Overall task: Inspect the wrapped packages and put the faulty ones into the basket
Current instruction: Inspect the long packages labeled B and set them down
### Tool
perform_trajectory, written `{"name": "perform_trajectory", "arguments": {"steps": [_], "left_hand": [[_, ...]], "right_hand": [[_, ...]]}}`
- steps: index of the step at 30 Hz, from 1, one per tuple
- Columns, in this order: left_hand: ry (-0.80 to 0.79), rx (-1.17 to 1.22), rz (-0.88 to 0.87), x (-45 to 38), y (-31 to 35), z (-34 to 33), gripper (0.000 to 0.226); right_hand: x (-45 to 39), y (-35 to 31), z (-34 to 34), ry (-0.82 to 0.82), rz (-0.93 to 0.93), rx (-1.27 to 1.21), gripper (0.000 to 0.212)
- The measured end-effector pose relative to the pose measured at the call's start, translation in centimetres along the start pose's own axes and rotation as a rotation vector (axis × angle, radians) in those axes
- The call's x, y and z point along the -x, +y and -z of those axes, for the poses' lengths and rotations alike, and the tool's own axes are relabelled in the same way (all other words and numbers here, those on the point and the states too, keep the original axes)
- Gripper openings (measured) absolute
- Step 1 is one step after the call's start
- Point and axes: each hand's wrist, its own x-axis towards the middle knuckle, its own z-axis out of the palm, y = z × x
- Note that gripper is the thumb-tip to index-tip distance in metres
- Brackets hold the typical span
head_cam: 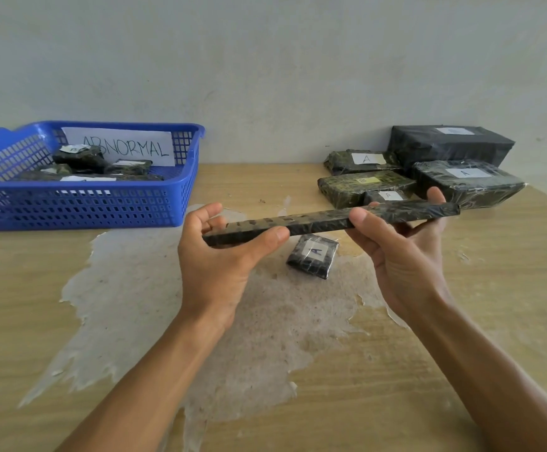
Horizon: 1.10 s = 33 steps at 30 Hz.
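Two bare forearms rose from the bottom of the frame over a wooden table (461,370) whose veneer had peeled away in a large pale patch at the centre. The left hand (215,265) and right hand (402,259) held between them a long, flat, dark package wrapped in clear film (331,220), seen edge-on and tilted, its left end lower than its right, raised above the table at mid-frame. The left thumb lay along the near edge with the curled fingers behind the far edge, pinching the package's left end. The right thumb pressed the near edge around the middle, and the right fingers reached under and behind, one fingertip showing above the far edge toward the right end.

Just beyond and below the package, a small square dark package labelled A (313,256) lay flat on the peeled patch. Farther back at the right of the frame sat a cluster of wrapped packages (428,171) with labels A and B, against the pale wall (265,60). At the upper left stood a blue plastic lattice basket (79,203) bearing a paper sign reading ABNORMAL (125,146), with several dark wrapped packages inside.
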Motion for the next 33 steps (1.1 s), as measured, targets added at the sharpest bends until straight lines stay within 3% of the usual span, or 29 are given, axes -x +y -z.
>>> {"name": "perform_trajectory", "arguments": {"steps": [6, 19, 23, 30, 33], "left_hand": [[0.057, 0.083, -0.083, 0.9, 0.9, -0.6, 0.102], [0.038, 0.022, -0.127, 1.2, 0.8, -0.6, 0.089], [-0.033, 0.022, -0.154, 1.1, 1.0, -0.4, 0.075], [-0.215, 0.255, -0.075, -1.0, 1.5, 0.8, 0.054], [-0.217, 0.268, -0.058, -0.6, 1.3, 0.5, 0.042]], "right_hand": [[0.3, 0.5, -0.6, -0.019, 0.006, 0.035, 0.156], [0.3, 0.8, -0.8, -0.021, -0.027, 0.000, 0.160], [0.3, 0.1, -0.8, 0.003, -0.039, -0.040, 0.153], [-0.9, -2.2, 0.3, 0.059, -0.008, -0.229, 0.145], [-1.0, -2.2, 0.5, 0.058, -0.010, -0.241, 0.143]]}}
